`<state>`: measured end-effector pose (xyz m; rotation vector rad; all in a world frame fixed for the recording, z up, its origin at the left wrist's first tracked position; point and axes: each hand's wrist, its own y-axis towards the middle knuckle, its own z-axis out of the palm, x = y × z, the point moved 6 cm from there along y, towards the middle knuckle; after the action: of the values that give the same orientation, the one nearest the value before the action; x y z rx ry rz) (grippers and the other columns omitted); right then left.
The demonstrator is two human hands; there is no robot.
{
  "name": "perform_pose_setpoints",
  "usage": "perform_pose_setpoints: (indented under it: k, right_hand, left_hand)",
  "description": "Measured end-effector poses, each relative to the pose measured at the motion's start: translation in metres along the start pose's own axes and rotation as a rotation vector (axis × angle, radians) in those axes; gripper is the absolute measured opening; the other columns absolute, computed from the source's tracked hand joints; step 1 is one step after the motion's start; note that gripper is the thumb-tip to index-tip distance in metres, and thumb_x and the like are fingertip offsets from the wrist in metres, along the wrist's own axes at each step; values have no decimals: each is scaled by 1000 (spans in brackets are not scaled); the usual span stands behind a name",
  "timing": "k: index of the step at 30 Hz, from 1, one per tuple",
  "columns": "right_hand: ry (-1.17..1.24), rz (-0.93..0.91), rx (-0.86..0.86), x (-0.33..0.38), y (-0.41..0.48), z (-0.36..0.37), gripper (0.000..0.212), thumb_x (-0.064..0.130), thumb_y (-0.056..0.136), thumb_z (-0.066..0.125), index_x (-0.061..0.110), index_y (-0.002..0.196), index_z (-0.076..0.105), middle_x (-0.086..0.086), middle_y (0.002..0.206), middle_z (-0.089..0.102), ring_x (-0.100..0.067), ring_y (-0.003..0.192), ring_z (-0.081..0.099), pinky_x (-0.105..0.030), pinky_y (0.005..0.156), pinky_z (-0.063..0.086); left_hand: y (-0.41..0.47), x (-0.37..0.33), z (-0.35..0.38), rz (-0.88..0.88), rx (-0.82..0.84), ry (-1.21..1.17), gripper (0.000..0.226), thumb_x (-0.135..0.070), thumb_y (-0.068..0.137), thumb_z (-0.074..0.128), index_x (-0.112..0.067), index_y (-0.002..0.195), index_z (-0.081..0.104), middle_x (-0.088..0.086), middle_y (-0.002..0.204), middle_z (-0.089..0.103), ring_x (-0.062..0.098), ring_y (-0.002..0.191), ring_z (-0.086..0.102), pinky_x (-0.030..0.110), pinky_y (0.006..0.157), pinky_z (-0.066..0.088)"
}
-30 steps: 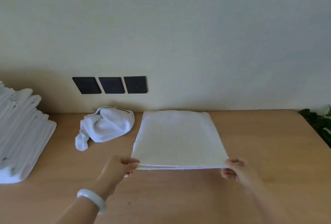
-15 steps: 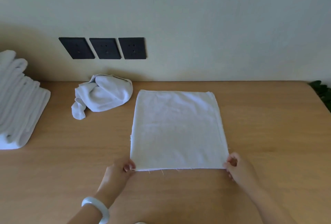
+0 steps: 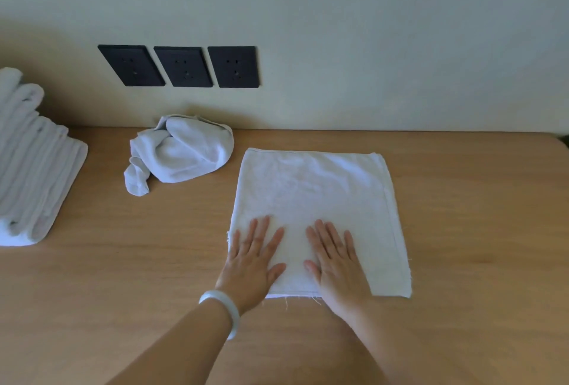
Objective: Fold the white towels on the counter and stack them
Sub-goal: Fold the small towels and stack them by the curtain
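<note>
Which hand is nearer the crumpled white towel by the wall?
Left. The left hand lies flat near-left on the spread white towel, diagonally off the crumpled white towel; the right hand lies farther right.

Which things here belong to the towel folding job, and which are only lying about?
Belong to the job: flat towel, pressed by the left hand and right hand; crumpled towel; stack of folded towels; counter.
Only there: three black wall sockets; white bangle on the left wrist.
</note>
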<state>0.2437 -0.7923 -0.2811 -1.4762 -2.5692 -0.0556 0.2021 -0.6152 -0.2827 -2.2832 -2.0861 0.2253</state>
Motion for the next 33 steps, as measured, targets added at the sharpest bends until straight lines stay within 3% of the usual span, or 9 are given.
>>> perform_pose_setpoints:
  k: [6, 9, 13, 15, 17, 20, 23, 29, 33]
  right_hand:
    - [-9, 471, 28, -72, -36, 10, 70, 58, 99, 7, 20, 157, 18, -2, 163, 17, -21, 149, 14, -52, 119, 0]
    - [-18, 612, 108, -97, -52, 0, 80, 66, 91, -7, 23, 157, 4, -1, 165, 2, -25, 151, 7, -57, 117, 7]
    - [-30, 395, -94, -79, -25, -30, 77, 52, 102, 2, 2, 144, 44, -15, 152, 39, -25, 147, 21, -52, 115, 16]
    - [21, 205, -138, -47, 5, -36, 64, 43, 105, 7, 5, 145, 39, -12, 154, 37, -17, 150, 10, -42, 119, 11]
    - [74, 80, -101, -15, 41, -34, 59, 39, 106, 13, 6, 148, 38, -11, 156, 35, -19, 149, 18, -39, 118, 14]
    - [117, -32, -39, 6, 87, -16, 57, 34, 106, 16, 2, 145, 44, -10, 156, 31, -25, 144, 34, -40, 114, 21]
    - [72, -163, -28, -18, 102, -5, 53, 33, 104, 30, 6, 148, 41, -7, 159, 28, -22, 147, 29, -45, 116, 22]
    - [29, 433, -66, -172, 93, -31, 77, 56, 97, 3, 8, 156, 13, -11, 163, 18, -25, 151, 13, -47, 121, 11]
    - [2, 332, -183, -135, 120, -47, 71, 47, 103, 9, 0, 152, 26, -17, 159, 26, -31, 149, 19, -51, 120, 13]
  left_hand:
    - [-30, 38, 4, -112, -57, -51, 65, -52, 101, 21, -18, 156, 22, 11, 163, 14, 28, 150, 17, 46, 117, 19]
    - [-34, 44, 0, -102, -43, -25, 64, -49, 102, 16, -11, 153, 30, 11, 162, 19, 29, 147, 25, 46, 116, 21]
    - [-12, 31, -27, -67, -93, 32, 60, -39, 101, 27, -1, 146, 40, 18, 157, 28, 32, 147, 25, 49, 114, 23]
    - [13, 15, -38, -20, -95, 7, 60, -36, 100, 29, 0, 148, 35, 17, 160, 22, 31, 148, 21, 48, 114, 22]
    - [48, -1, -43, 26, -99, -47, 60, -34, 99, 32, 0, 149, 34, 15, 161, 20, 29, 149, 18, 45, 115, 19]
    - [92, -14, -33, 89, -76, -52, 58, -30, 97, 35, -3, 149, 37, 12, 161, 21, 27, 149, 19, 45, 114, 19]
    - [104, 5, -19, 75, -40, -19, 62, -42, 100, 32, -14, 155, 25, 5, 164, 11, 22, 151, 12, 51, 115, 19]
    - [95, 69, -22, -255, -96, -66, 66, -45, 100, 24, -7, 154, 23, 11, 163, 15, 25, 150, 14, 49, 120, 18]
    - [115, 39, -38, -192, -160, -93, 61, -34, 101, 24, 0, 152, 25, 15, 162, 14, 28, 151, 11, 50, 120, 18]
